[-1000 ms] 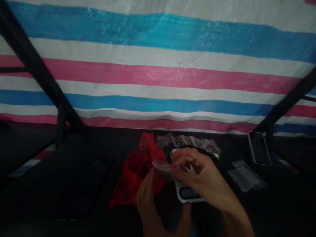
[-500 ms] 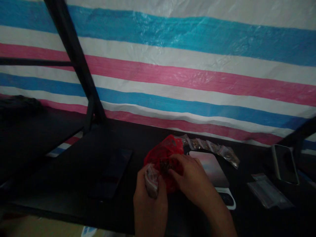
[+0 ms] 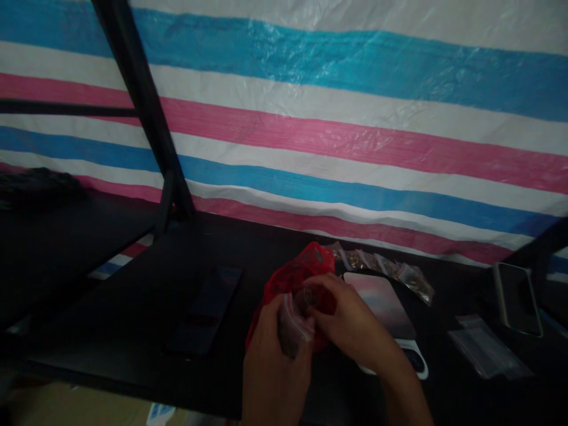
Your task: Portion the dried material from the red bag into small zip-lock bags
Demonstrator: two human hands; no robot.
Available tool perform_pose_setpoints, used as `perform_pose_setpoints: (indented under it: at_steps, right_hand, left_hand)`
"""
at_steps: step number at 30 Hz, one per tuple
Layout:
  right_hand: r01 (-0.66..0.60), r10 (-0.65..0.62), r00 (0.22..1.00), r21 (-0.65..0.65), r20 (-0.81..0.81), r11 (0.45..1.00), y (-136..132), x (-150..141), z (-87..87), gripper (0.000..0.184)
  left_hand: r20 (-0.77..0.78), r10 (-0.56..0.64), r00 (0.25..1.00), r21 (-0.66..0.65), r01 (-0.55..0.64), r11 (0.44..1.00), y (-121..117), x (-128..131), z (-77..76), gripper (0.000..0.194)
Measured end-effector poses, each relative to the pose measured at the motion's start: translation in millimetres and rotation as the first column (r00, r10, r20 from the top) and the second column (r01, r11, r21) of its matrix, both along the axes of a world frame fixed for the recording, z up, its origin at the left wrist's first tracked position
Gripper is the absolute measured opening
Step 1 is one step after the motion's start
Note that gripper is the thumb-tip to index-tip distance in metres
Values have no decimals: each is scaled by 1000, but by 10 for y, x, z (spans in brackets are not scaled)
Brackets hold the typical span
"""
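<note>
My left hand [image 3: 270, 361] is closed round a small clear zip bag [image 3: 290, 324] with dark contents, held upright at its lower part. My right hand [image 3: 350, 322] pinches the top of that same small bag, fingers curled, just in front of a red plastic bag [image 3: 293, 278] lying on the black table [image 3: 133, 307]. A small digital scale [image 3: 381, 305] with a shiny platform sits right behind my right hand.
A row of filled small clear bags [image 3: 386, 267] lies behind the scale. Empty clear bags [image 3: 486, 349] and a phone [image 3: 517, 299] are at the right. Another dark phone [image 3: 208, 307] lies flat at the left. Black frame bars [image 3: 142, 112] rise before a striped tarp [image 3: 337, 136].
The view swung left and down. My hands moved from above the scale to the red bag. The small clear bag now stands between both hands, the right hand pinching its top.
</note>
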State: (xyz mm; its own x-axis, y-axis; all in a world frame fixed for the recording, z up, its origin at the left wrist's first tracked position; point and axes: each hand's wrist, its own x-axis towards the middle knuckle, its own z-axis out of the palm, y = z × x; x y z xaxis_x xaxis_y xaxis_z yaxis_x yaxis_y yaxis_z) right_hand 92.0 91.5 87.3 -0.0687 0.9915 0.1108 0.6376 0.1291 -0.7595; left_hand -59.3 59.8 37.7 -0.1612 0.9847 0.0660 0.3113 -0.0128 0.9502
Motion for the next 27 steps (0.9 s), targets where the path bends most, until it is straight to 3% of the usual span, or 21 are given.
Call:
perform_pose_setpoints:
  at_steps: [4, 7, 10, 14, 19, 27]
  right_hand:
    - [-50, 50, 973, 5, -225, 999, -53, 46, 65, 39]
    - [-48, 43, 958, -11, -282, 999, -100, 92, 91, 40]
    - [-4, 8, 954, 12, -300, 1000, -134, 120, 120, 38]
    - [-29, 46, 955, 62, -294, 998, -184, 118, 219, 27]
    - [-102, 109, 944, 39, -313, 994, -253, 118, 306, 37]
    - [-150, 150, 952, 17, -268, 988, -285, 185, 294, 46]
  left_hand:
    - [13, 5, 1000, 40, -6, 999, 54, 16, 58, 56]
    - [41, -10, 999, 109, 5, 994, 77, 8, 58, 41]
    - [62, -5, 998, 103, -1, 995, 91, -2, 47, 34]
    - [111, -18, 994, 16, 17, 1000, 117, 11, 29, 43]
    - [179, -65, 982, 38, 59, 998, 112, 50, 13, 59]
    - [141, -292, 946, 155, 271, 950, 77, -17, -89, 50]
